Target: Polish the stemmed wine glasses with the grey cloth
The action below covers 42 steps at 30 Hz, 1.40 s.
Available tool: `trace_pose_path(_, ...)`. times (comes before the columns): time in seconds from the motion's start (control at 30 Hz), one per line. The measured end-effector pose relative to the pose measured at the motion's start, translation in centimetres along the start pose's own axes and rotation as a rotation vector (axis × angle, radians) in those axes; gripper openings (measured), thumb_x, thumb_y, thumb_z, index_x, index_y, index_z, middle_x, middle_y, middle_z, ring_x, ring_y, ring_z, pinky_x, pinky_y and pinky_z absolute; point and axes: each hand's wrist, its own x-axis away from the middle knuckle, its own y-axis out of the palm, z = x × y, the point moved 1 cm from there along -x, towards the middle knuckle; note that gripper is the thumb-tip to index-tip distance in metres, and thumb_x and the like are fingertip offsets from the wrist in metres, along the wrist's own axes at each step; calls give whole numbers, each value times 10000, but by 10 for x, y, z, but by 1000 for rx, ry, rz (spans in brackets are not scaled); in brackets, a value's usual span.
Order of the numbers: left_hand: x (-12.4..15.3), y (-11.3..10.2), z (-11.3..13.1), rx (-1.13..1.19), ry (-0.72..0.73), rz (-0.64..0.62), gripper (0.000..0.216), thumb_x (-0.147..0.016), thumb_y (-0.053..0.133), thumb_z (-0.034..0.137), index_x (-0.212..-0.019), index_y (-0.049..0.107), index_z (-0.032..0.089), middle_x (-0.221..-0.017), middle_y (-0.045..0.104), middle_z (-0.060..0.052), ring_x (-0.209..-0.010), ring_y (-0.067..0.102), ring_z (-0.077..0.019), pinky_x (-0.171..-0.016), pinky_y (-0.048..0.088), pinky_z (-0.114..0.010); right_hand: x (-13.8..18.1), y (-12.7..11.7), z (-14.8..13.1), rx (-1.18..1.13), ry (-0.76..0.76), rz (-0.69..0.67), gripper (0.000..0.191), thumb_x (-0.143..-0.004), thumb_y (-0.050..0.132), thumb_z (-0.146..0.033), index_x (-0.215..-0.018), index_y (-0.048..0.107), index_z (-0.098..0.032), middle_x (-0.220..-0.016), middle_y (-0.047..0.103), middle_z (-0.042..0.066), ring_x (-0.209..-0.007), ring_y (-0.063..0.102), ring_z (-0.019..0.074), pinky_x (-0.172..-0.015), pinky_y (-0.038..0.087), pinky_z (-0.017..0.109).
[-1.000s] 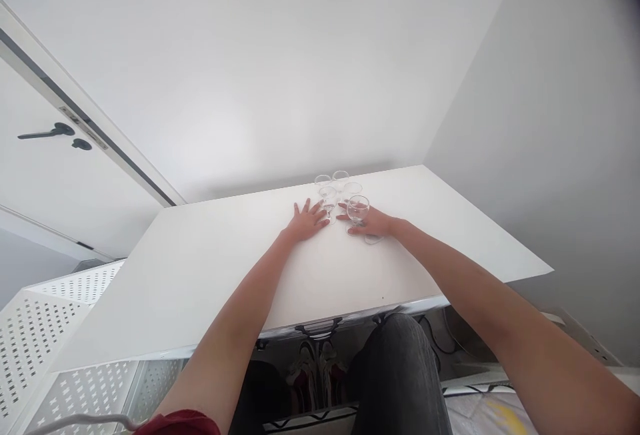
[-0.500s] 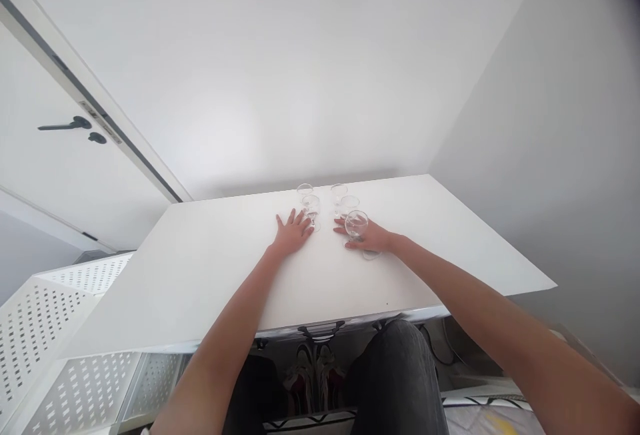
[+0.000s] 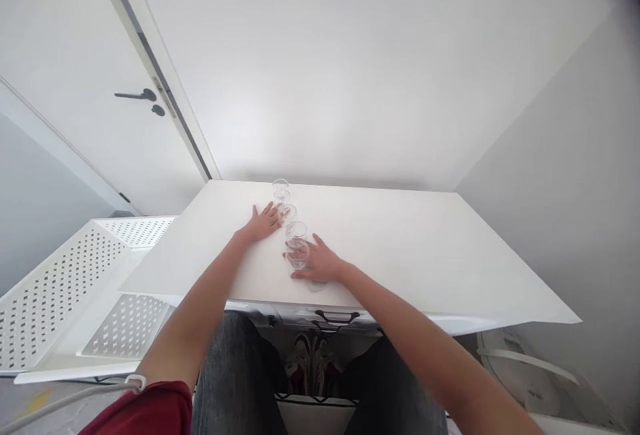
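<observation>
Glasses [image 3: 287, 213] stand in line on white table [image 3: 410, 241], running from near end toward eleven o'clock. My left hand [image 3: 263, 223] at nine o'clock of row, fingers spread. My right hand [image 3: 321, 260] at three o'clock of nearest glass [image 3: 298, 258], fingers splayed, partly seen through it; contact unclear.

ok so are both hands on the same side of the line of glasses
No, the left hand is at the left of the glasses and the right hand is at their right.
</observation>
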Motion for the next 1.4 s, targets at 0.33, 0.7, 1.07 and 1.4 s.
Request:
trace_pose_path(0.33,8,-4,-34,35,117,26,524,-1023,483,419,-1529,479,283,-1713,284,-68,-1603,82,-353,-1185,-125,-711,-59,25,-43,29,61,30,735,-942,448,-763,-1558,461,-362,-1630,444,64,-1588,236,320,-1257,18,676)
trace_pose_path(0.7,-1,-7,-49,49,73,19,562,-1002,469,471,-1532,474,283,-1716,279,-68,-1599,61,-343,-1198,-107,-691,-73,26,-50,41,120,14,720,-950,464,-735,-1568,441,-367,-1670,374,64,-1600,200,318,-1263,6,659)
trace_pose_path(1.07,8,-15,-59,60,80,90,516,-953,502,542,-1397,634,314,-1596,489,-97,-1560,209,-388,-1208,47,-710,-92,32,-52,39,97,39,685,-960,461,-721,-1564,427,-399,-1691,333,35,-1607,185,286,-1263,12,665)
trace_pose_path(1.4,19,-12,-65,156,61,146,494,-978,429,470,-1422,612,352,-1576,515,-60,-1539,310,-303,-1242,9,-668,-95,32,-53,47,97,58,718,-942,459,-757,-1558,442,-389,-1684,350,28,-1598,205,303,-1260,20,674)
